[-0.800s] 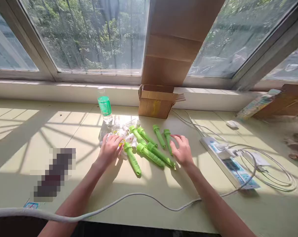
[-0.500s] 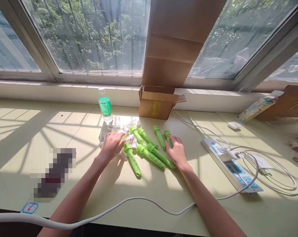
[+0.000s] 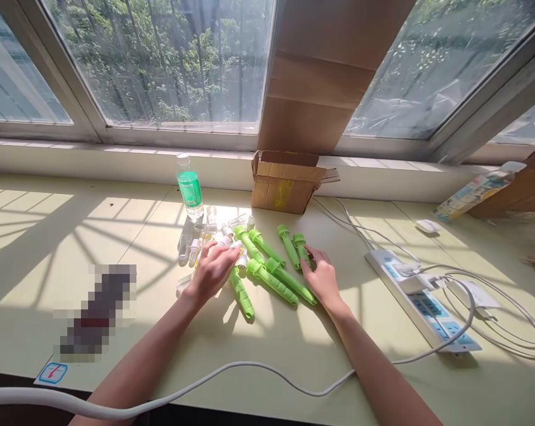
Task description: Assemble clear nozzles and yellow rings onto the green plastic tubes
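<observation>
Several green plastic sticks with ribbed caps lie fanned out on the pale table. My left hand lies over the cap end of the nearest green stick, fingers stretched out and apart, next to a cluster of small clear vials. My right hand rests palm down beside the rightmost green stick, fingertips touching it, fingers loosely extended. Neither hand has anything in its grasp.
A water bottle with a green label and an open cardboard box stand by the window sill. A white power strip with plugged cables lies to the right. A white cable crosses the front edge. A mouse sits far right.
My left hand slid right from the vials onto the nearest green stick and spread its fingers. My right hand shifted slightly left toward the rightmost stick.
</observation>
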The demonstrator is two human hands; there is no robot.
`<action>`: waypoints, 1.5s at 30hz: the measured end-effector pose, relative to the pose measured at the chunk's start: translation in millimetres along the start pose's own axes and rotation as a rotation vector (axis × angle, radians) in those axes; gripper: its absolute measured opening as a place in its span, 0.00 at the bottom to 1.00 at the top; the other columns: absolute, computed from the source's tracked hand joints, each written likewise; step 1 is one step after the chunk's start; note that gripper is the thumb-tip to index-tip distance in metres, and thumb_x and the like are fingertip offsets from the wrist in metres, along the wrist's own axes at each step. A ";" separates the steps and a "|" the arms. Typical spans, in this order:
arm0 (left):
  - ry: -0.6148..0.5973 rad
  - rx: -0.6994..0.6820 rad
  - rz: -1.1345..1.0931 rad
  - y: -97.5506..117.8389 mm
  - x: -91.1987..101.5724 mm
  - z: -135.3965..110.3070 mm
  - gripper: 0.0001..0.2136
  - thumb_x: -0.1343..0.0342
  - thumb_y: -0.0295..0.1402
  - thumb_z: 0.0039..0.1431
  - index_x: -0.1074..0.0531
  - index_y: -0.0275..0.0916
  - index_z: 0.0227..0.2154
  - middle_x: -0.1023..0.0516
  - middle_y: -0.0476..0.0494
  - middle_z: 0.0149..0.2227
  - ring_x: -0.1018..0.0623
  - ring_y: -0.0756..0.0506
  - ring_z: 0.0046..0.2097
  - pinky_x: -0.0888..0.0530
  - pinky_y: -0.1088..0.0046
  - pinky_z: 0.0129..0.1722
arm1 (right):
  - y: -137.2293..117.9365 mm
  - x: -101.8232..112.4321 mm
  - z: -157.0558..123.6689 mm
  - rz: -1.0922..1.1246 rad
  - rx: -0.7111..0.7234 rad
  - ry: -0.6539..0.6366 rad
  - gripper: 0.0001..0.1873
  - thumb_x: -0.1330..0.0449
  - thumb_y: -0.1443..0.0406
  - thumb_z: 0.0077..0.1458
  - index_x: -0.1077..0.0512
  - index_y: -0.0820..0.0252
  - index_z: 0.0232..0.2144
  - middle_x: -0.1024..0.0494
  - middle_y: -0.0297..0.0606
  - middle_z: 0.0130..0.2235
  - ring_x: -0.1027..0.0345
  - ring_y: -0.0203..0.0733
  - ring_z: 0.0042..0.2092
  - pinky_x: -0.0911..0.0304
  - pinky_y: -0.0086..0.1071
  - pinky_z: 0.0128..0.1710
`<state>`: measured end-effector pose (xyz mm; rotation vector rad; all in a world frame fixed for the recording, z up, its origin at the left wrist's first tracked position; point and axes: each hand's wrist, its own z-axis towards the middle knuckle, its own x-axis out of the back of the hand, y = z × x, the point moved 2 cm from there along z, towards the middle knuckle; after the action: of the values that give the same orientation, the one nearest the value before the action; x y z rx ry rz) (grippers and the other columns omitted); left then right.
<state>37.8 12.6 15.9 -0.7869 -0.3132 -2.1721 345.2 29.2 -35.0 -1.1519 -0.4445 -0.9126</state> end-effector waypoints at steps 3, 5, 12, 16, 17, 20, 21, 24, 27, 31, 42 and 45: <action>0.018 0.060 0.023 1.9 3.2 2.8 0.14 0.44 0.27 0.60 0.33 0.41 0.49 0.19 0.45 0.39 0.21 0.46 0.37 0.31 0.64 0.46 | -0.6 0.3 -0.3 0.004 -0.008 0.000 0.23 0.48 0.59 0.57 0.31 0.60 0.52 0.26 0.49 0.49 0.32 0.54 0.51 0.37 0.43 0.51; 0.023 0.074 0.015 1.7 2.5 3.5 0.14 0.44 0.26 0.60 0.33 0.40 0.49 0.19 0.45 0.37 0.21 0.46 0.35 0.30 0.66 0.42 | -1.3 0.8 -0.4 0.003 -0.014 0.000 0.23 0.48 0.59 0.56 0.30 0.60 0.52 0.26 0.49 0.49 0.32 0.54 0.52 0.38 0.44 0.52; 0.040 0.062 -0.055 -0.9 -1.9 1.2 0.15 0.45 0.22 0.59 0.33 0.39 0.48 0.20 0.48 0.32 0.22 0.47 0.33 0.31 0.65 0.44 | -2.2 2.1 -0.3 0.005 -0.023 -0.009 0.23 0.48 0.60 0.56 0.31 0.59 0.53 0.26 0.49 0.50 0.32 0.53 0.52 0.38 0.43 0.53; 0.016 0.070 -0.061 -0.2 -1.9 1.0 0.14 0.44 0.23 0.59 0.33 0.39 0.48 0.21 0.48 0.32 0.22 0.47 0.33 0.31 0.64 0.46 | -2.5 2.4 -0.3 0.007 -0.024 -0.011 0.22 0.47 0.60 0.56 0.31 0.58 0.52 0.26 0.48 0.49 0.32 0.53 0.52 0.38 0.43 0.52; 0.014 0.069 -0.068 0.0 -2.0 0.9 0.15 0.45 0.22 0.59 0.33 0.39 0.48 0.21 0.49 0.31 0.22 0.47 0.32 0.31 0.64 0.46 | -2.7 2.4 -0.4 0.007 -0.023 -0.011 0.22 0.47 0.60 0.56 0.30 0.59 0.52 0.26 0.48 0.49 0.32 0.53 0.52 0.37 0.42 0.52; 0.012 0.069 -0.075 0.5 -2.3 0.6 0.15 0.47 0.20 0.59 0.33 0.40 0.48 0.22 0.51 0.29 0.23 0.48 0.31 0.30 0.64 0.47 | -2.9 2.7 -0.6 0.006 -0.019 -0.009 0.22 0.48 0.61 0.56 0.31 0.59 0.52 0.26 0.48 0.50 0.32 0.53 0.52 0.37 0.42 0.52; 0.008 0.073 -0.072 1.0 -2.4 0.7 0.14 0.47 0.21 0.60 0.33 0.40 0.48 0.21 0.50 0.30 0.23 0.48 0.31 0.31 0.64 0.48 | -2.7 2.7 -0.7 0.006 -0.017 -0.009 0.22 0.49 0.62 0.56 0.31 0.59 0.52 0.26 0.48 0.50 0.31 0.53 0.52 0.37 0.43 0.52; -0.013 0.077 -0.066 3.5 -2.8 0.9 0.14 0.46 0.24 0.60 0.33 0.41 0.48 0.19 0.48 0.35 0.22 0.47 0.33 0.31 0.61 0.50 | -1.4 2.7 -0.7 0.009 -0.007 -0.008 0.23 0.50 0.63 0.56 0.32 0.59 0.53 0.27 0.49 0.51 0.30 0.53 0.50 0.37 0.44 0.51; -0.033 0.080 -0.076 5.7 -3.9 0.1 0.14 0.46 0.24 0.60 0.33 0.41 0.48 0.19 0.48 0.36 0.21 0.47 0.34 0.32 0.59 0.51 | 1.0 2.3 -0.7 0.016 0.006 0.014 0.23 0.51 0.63 0.57 0.33 0.58 0.54 0.28 0.50 0.52 0.30 0.54 0.50 0.37 0.46 0.50; -0.044 0.093 -0.095 4.9 -5.2 -2.4 0.15 0.49 0.21 0.60 0.33 0.42 0.48 0.20 0.51 0.30 0.22 0.48 0.32 0.31 0.59 0.52 | 3.8 0.9 -0.9 0.019 0.013 0.025 0.23 0.50 0.62 0.57 0.34 0.56 0.55 0.28 0.49 0.53 0.31 0.55 0.52 0.37 0.46 0.51; -0.045 0.079 -0.066 7.7 -3.7 -0.3 0.11 0.45 0.27 0.60 0.33 0.41 0.46 0.19 0.48 0.36 0.21 0.46 0.35 0.32 0.58 0.53 | 4.8 0.6 -1.3 -0.014 -0.008 0.016 0.24 0.48 0.63 0.56 0.34 0.56 0.56 0.28 0.48 0.52 0.31 0.52 0.50 0.37 0.44 0.51; -0.048 0.088 -0.072 7.1 -4.1 -0.9 0.13 0.46 0.25 0.60 0.33 0.42 0.47 0.19 0.48 0.35 0.21 0.46 0.36 0.32 0.58 0.54 | 3.7 1.3 -1.5 -0.010 -0.007 0.011 0.24 0.49 0.63 0.56 0.34 0.56 0.56 0.28 0.49 0.52 0.30 0.54 0.49 0.36 0.45 0.50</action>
<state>44.8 9.9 12.4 -0.7894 -0.4654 -2.1931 348.7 27.8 -36.8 -1.1515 -0.4388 -0.9297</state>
